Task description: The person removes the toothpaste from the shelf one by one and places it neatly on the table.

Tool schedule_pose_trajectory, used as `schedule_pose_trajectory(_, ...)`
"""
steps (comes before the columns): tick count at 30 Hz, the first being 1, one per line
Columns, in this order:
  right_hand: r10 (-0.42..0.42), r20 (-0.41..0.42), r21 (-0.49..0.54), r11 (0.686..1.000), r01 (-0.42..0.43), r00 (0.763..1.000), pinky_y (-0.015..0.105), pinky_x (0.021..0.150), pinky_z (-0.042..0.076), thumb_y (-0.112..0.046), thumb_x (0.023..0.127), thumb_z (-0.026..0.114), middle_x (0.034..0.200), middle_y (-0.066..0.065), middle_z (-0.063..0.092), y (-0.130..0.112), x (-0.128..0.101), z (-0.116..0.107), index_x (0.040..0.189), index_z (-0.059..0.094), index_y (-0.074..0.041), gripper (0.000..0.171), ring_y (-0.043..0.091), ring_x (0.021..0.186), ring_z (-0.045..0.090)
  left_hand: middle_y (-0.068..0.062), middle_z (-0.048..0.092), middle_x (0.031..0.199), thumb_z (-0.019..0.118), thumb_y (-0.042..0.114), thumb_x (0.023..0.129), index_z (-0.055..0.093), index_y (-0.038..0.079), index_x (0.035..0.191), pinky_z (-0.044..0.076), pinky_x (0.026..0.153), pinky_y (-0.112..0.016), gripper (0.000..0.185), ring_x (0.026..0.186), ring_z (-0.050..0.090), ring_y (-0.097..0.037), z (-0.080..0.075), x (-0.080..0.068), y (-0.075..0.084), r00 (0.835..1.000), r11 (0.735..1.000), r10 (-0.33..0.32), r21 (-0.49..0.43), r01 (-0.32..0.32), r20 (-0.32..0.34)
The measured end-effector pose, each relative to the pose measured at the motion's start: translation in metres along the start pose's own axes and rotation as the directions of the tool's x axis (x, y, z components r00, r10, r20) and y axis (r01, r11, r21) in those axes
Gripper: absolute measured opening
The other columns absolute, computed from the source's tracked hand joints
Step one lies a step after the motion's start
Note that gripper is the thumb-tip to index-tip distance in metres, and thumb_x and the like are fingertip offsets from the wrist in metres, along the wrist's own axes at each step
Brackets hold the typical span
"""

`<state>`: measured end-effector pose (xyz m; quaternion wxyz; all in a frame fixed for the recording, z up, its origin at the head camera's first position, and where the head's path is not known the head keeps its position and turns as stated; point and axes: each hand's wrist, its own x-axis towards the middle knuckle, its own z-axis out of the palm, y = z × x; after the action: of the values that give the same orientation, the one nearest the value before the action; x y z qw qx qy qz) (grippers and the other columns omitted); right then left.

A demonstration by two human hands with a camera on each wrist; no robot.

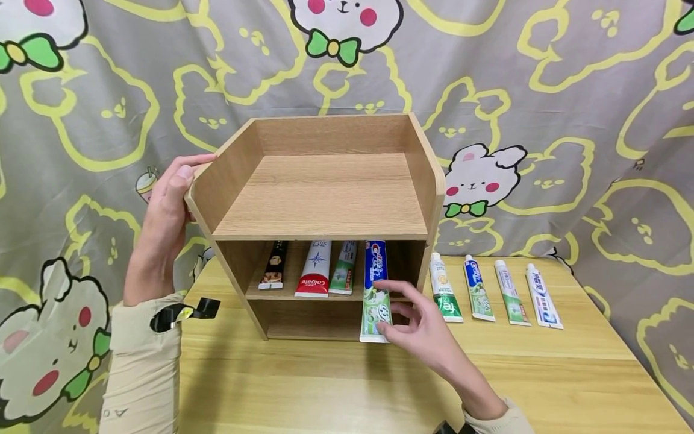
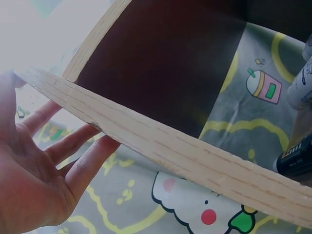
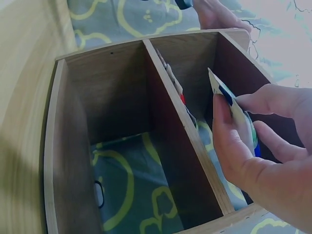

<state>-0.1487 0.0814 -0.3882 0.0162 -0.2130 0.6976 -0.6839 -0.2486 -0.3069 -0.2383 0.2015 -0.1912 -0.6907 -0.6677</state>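
Mid-slide: right hand [image 1: 428,328] pinches the Crest tube [image 1: 376,289], half onto the middle shelf. Left hand [image 1: 165,211], fingers flat, steadies the wooden organizer [image 1: 325,199] near the counter's back edge. Next I'd push it straight in.

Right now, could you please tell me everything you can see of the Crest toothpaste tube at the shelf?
The Crest toothpaste tube is blue at its far end and green-white toward its flat crimped near end. It lies lengthwise on the wooden organizer's middle shelf, overhanging the front edge. The right hand pinches its near end.
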Motion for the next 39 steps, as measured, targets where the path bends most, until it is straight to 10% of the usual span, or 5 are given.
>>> schedule_pose_trajectory(39, -0.183, 0.069, -0.118, 0.975, 0.191, 0.981, 0.039, 0.071, 0.062, 0.013, 0.084, 0.075, 0.141, 0.012, 0.046, 0.007, -0.04, -0.017, 0.137, 0.058, -0.01, 0.06, 0.023, 0.106, 0.062, -0.017, 0.058, 0.126, 0.046, 0.032, 0.102, 0.065, 0.009, 0.133, 0.048, 0.069, -0.033, 0.044, 0.098, 0.057, -0.03, 0.0, 0.0, -0.002, 1.0, 0.999, 0.025, 0.023, -0.025, -0.002)
